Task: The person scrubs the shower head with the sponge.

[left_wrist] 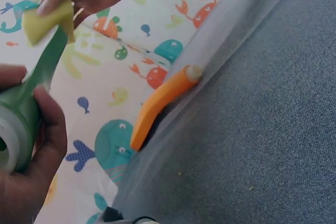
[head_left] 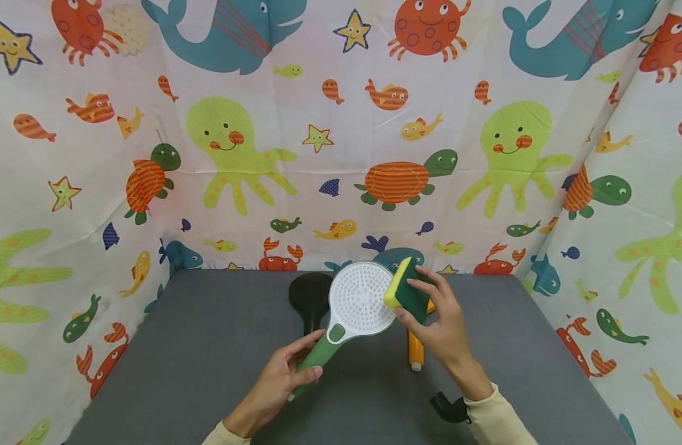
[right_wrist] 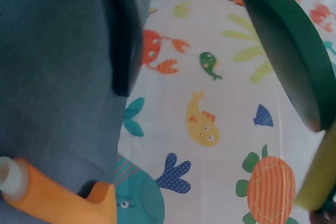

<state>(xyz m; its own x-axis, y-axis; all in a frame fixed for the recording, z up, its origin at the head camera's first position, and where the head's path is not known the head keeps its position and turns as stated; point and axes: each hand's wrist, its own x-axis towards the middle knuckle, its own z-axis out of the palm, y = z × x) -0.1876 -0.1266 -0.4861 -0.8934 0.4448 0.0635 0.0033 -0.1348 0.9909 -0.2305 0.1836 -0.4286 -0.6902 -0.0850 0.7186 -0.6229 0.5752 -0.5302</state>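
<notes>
My left hand (head_left: 279,377) grips the green handle (head_left: 318,355) of a shower head (head_left: 363,296), thumb on top. Its round white face, dotted with small nozzles, is turned up toward the head camera. In my right hand (head_left: 443,321) a kitchen sponge (head_left: 413,290), yellow with a dark green scouring side, is pinched between thumb and fingers. The yellow side lies against the right rim of the shower head. From the left wrist view, the sponge (left_wrist: 50,22) is at the far end of the green shower head (left_wrist: 50,59), whose back shows in the right wrist view.
A black shower head (head_left: 307,296) lies on the grey table (head_left: 218,346) behind the green one. An orange handle (head_left: 415,352) lies beneath my right hand, its other end mostly hidden. A white curtain (head_left: 329,167) printed with sea animals encloses the table's back and sides.
</notes>
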